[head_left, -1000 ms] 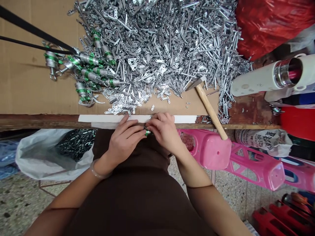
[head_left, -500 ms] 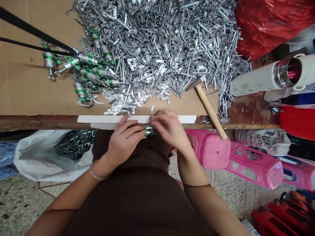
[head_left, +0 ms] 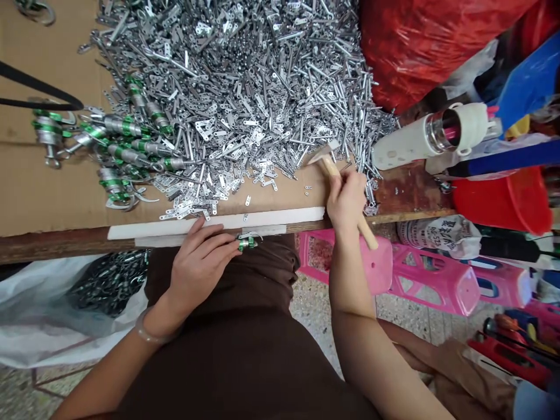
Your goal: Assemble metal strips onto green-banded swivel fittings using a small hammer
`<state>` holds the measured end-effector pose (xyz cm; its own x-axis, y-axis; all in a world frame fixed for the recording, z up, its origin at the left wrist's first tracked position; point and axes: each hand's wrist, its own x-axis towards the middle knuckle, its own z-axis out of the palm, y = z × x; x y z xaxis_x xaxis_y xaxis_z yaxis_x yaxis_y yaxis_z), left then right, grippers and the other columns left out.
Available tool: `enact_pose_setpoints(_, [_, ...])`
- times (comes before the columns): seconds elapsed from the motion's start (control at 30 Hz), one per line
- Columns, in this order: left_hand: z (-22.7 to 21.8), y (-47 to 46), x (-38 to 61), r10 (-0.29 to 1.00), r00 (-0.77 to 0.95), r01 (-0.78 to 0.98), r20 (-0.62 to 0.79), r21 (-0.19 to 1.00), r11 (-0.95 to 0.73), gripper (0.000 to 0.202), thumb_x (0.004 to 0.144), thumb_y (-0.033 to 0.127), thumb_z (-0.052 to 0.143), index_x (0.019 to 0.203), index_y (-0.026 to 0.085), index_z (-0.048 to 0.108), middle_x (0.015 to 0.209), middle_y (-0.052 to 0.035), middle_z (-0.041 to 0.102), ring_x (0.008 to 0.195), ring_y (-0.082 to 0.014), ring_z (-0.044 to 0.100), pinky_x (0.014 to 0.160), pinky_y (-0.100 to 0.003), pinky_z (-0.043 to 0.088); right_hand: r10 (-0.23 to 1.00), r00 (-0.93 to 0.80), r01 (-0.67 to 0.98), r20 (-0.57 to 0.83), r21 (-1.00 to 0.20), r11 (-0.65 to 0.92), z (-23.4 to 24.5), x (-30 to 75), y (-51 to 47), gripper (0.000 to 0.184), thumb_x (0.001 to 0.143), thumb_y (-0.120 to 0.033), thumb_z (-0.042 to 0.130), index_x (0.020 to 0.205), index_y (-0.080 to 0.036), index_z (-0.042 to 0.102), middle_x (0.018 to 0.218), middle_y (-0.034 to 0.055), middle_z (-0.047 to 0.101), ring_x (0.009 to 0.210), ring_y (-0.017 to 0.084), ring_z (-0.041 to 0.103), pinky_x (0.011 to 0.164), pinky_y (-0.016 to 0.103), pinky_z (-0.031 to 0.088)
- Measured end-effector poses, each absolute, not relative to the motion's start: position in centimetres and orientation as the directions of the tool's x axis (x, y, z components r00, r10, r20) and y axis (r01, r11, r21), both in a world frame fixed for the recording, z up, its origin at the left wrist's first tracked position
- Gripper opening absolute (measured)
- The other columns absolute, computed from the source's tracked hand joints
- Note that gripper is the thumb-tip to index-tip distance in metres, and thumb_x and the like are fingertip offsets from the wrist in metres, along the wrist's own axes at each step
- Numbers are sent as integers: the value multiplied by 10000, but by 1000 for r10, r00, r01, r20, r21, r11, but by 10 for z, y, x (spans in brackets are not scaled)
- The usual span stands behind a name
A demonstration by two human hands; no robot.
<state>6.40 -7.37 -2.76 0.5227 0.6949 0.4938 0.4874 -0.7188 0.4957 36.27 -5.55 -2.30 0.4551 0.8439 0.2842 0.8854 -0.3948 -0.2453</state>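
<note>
At the table's front edge my left hand [head_left: 205, 256] holds a small green-and-silver metal fitting [head_left: 247, 242] between its fingers, with a curved metal lever sticking out to the right. The fingertips rest near a white strip [head_left: 175, 226] along the edge. To the right, my right hand [head_left: 347, 198] is closed around the wooden handle of a hammer [head_left: 368, 233], whose metal head [head_left: 322, 151] lies by the heap of parts. A small perforated metal plate [head_left: 245, 217] sits on the white strip, and another small plate [head_left: 248, 200] lies on the cardboard just beyond.
A large heap of metal pins and plates [head_left: 245, 87] covers the table's back. Several green-and-silver fittings [head_left: 126, 153] lie at its left. On the right are a white flask [head_left: 402, 143], a red bag [head_left: 429, 46] and pink stools [head_left: 450, 280]. A sack of parts [head_left: 26, 297] hangs open at lower left.
My right hand has left the fitting, moved right and taken hold of the hammer's handle. My left hand still holds the fitting. The whole view has shifted.
</note>
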Motion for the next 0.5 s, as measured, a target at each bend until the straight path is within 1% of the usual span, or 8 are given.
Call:
enact_pose_setpoints(0.07, [-27, -74, 64, 696, 520, 488, 495, 496, -718, 119, 752, 131, 659, 855, 182, 628, 830, -16, 691, 905, -213, 610, 941, -515, 469, 850, 479, 861, 221, -305, -406, -7, 342, -73, 329, 913, -386, 301, 957, -174, 549, 818, 83, 592, 729, 191, 559, 646, 314, 418])
enact_pose_setpoints(0.1, [-27, -74, 64, 700, 517, 490, 494, 500, -714, 112, 754, 133, 657, 852, 181, 629, 830, -15, 691, 906, -209, 609, 942, -511, 470, 881, 454, 854, 135, -349, -386, 2, 331, -84, 346, 923, -381, 275, 961, -182, 556, 720, 49, 590, 628, 171, 552, 592, 291, 408])
enact_pose_setpoints(0.17, [-27, -75, 63, 712, 512, 497, 481, 510, -702, 102, 762, 139, 650, 852, 185, 634, 830, -13, 691, 913, -202, 607, 953, -504, 467, 959, 277, 853, -57, -445, -273, 18, 308, -106, 343, 925, -380, 289, 946, -198, 578, 611, 6, 581, 505, 140, 528, 517, 255, 390])
enact_pose_setpoints(0.2, [-27, -75, 63, 718, 511, 502, 473, 514, -695, 101, 764, 140, 647, 854, 186, 637, 831, -12, 691, 917, -199, 606, 961, -501, 463, 978, 182, 846, -98, -492, -206, 24, 298, -116, 323, 923, -375, 310, 965, -201, 580, 617, 2, 599, 500, 133, 538, 512, 245, 398])
enact_pose_setpoints(0.27, [-28, -76, 63, 721, 515, 504, 464, 516, -692, 99, 765, 143, 647, 854, 186, 641, 839, -15, 692, 925, -199, 604, 975, -503, 454, 996, 41, 828, -79, -556, -79, 30, 280, -131, 308, 925, -349, 320, 1003, -199, 577, 705, 24, 651, 573, 133, 591, 558, 236, 438])
enact_pose_setpoints(0.33, [-28, -76, 62, 716, 517, 501, 469, 513, -697, 96, 764, 143, 648, 852, 180, 643, 847, -19, 693, 929, -202, 603, 977, -509, 451, 997, -28, 839, -65, -545, -12, 31, 269, -138, 327, 932, -330, 295, 1014, -192, 580, 770, 44, 677, 641, 142, 625, 594, 234, 458])
enact_pose_setpoints(0.43, [-29, -76, 63, 713, 512, 498, 479, 511, -701, 85, 767, 150, 648, 849, 172, 645, 843, -24, 693, 919, -205, 606, 965, -513, 460, 982, -66, 886, -177, -463, -24, 29, 263, -138, 347, 938, -331, 278, 987, -195, 593, 745, 31, 684, 608, 142, 628, 544, 226, 442])
enact_pose_setpoints(0.5, [-29, -76, 63, 713, 505, 496, 487, 512, -701, 73, 773, 156, 642, 844, 171, 647, 834, -23, 693, 910, -203, 609, 962, -511, 464, 984, -68, 875, -167, -484, -22, 28, 262, -138, 347, 943, -320, 268, 989, -195, 589, 754, 27, 685, 603, 131, 623, 539, 216, 435])
